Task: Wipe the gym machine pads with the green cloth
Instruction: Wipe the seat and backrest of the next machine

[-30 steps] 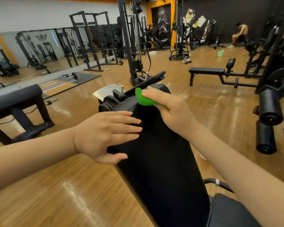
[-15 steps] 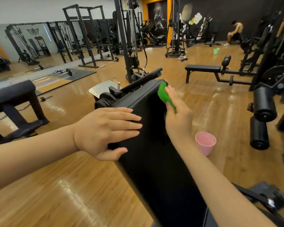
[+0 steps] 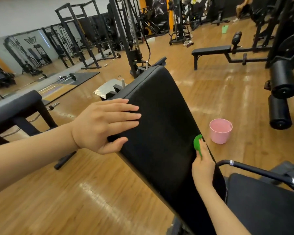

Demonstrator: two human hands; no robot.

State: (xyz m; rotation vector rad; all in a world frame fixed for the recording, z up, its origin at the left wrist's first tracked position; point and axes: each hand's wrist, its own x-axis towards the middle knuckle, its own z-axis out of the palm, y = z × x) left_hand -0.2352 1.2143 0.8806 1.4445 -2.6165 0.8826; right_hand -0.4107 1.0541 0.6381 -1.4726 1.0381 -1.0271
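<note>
Green cloth (image 3: pixel 197 144) sits bunched up in your right hand (image 3: pixel 203 167), pinched against the right edge of the big black pad (image 3: pixel 159 126). Your fingers curl round the cloth, and it touches the pad about halfway down that side.

Your left hand (image 3: pixel 102 124) lies flat on the other side of the pad, near the top. The fingers are straight and close together — they rest on the black top face, and the thumb hooks under the left edge. This hand holds nothing.

The pad is long and tilted, with its far end higher and rounded at the corners. A black seat pad (image 3: pixel 261 206) sits just beside your right arm, low in the corner, and a thin black handle bar (image 3: pixel 255 170) curves above it.

On the wooden floor (image 3: pixel 75 192), just right of the pad, stands a pink cup (image 3: pixel 220 130) — upright and not touching the machine. Farther off there is a flat black bench (image 3: pixel 211 50), and two fat black roller pads (image 3: pixel 281 92) hang at the right edge. Tall black racks (image 3: pixel 78 38) stand at the back by a long mirror wall (image 3: pixel 32 46). A barbell (image 3: pixel 66 77) lies on a dark mat near them.
</note>
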